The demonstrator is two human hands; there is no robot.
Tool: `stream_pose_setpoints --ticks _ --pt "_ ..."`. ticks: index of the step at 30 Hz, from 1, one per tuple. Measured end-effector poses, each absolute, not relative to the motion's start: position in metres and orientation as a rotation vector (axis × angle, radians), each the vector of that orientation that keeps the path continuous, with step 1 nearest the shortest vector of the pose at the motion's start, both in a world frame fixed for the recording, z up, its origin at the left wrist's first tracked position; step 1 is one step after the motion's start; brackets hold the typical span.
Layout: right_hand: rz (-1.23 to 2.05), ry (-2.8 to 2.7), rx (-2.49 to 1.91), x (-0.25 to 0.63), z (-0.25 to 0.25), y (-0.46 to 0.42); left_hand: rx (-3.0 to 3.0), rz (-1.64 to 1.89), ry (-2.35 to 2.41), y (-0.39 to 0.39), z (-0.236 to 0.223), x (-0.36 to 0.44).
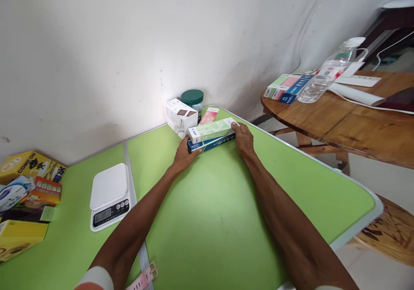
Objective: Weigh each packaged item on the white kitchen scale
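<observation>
Near the far corner of the green table, a long pale-green carton (pixel 211 129) lies on top of a long dark-blue carton (pixel 215 143). My left hand (pixel 185 156) grips the left end of the blue carton, its thumb along the front. At the other end, my right hand (pixel 243 138) is closed round the pale-green carton with the thumb on top; its other fingers are mostly hidden. Just behind the two cartons are a pink carton (pixel 209 115), a white box (pixel 181 114) and a jar with a dark-green lid (pixel 192 96).
A white kitchen scale (pixel 110 190) sits on the green table (pixel 200 229), left of my arms. Several colourful packages (pixel 39 169) crowd the far left. A pink watch strap (pixel 142 279) lies in front. On the wooden table (pixel 381 126) at right are a water bottle (pixel 330 76) and several cartons (pixel 287 85).
</observation>
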State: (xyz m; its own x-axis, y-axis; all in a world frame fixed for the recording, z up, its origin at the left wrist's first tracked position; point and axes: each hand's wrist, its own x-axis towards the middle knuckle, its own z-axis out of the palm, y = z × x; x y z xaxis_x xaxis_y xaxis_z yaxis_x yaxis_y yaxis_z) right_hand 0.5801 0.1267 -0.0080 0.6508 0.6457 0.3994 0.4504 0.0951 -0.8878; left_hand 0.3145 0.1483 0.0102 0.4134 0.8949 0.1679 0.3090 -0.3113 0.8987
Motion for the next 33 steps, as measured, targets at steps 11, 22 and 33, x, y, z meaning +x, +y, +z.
stream_pose_setpoints --ticks 11,22,33 --pt "0.328 -1.092 -1.436 0.452 -0.009 0.053 1.863 0.825 1.191 0.043 0.028 0.171" --pt "0.324 -1.187 -1.431 0.384 -0.006 0.006 1.685 0.88 1.348 0.005 0.038 0.126" --pt "0.26 -1.042 -1.513 0.406 -0.015 0.032 1.668 1.109 1.256 0.05 0.011 0.185"
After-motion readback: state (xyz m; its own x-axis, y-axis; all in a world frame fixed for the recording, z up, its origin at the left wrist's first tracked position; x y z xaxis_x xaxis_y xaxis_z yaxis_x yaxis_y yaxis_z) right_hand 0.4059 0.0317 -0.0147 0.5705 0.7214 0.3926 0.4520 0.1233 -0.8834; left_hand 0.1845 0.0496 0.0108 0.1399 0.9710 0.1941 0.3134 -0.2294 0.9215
